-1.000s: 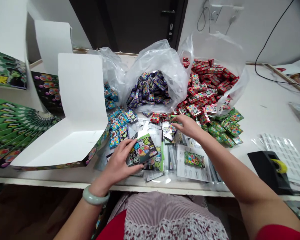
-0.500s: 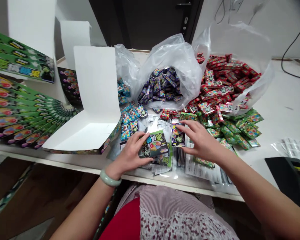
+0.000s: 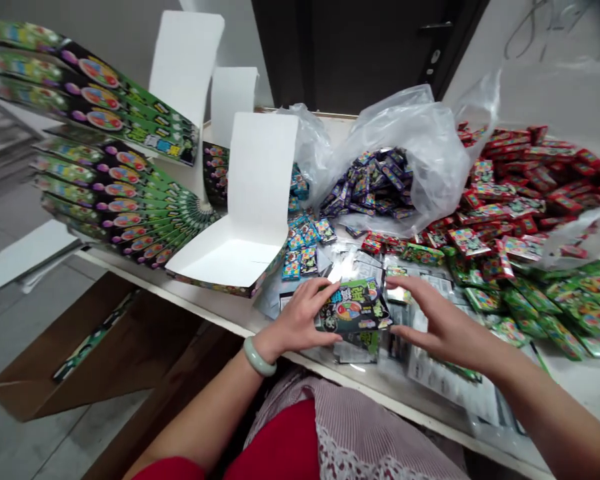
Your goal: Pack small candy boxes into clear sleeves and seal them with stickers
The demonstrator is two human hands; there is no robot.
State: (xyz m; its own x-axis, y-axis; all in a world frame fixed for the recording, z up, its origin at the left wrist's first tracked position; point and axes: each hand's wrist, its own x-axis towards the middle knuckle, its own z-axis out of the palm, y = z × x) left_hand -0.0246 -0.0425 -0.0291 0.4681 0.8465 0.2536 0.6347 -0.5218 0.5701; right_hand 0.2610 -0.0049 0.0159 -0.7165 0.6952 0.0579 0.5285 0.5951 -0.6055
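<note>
Lettering (image 3: 347,293) in Chinese characters, too small for me to read surely, crosses the black packet (image 3: 349,323) in front of me, above clear plastic sleeves (image 3: 437,390). My left hand (image 3: 300,317) grips its left end; my right hand (image 3: 443,323) curves widely at its right edge, whether holding anything I cannot tell. Fanned printed cards (image 3: 130,193) share the white table (image 3: 597,380), near a dark door (image 3: 360,53).

Left forearm (image 3: 207,417) slanting up and to the right, left grip (image 3: 300,320) clasped, thumb low with fingers curled above, right forearm (image 3: 545,400) slanting up and to the left, right grip (image 3: 440,327) facing it, thumb and fingers parted, 2 grips near each other
</note>
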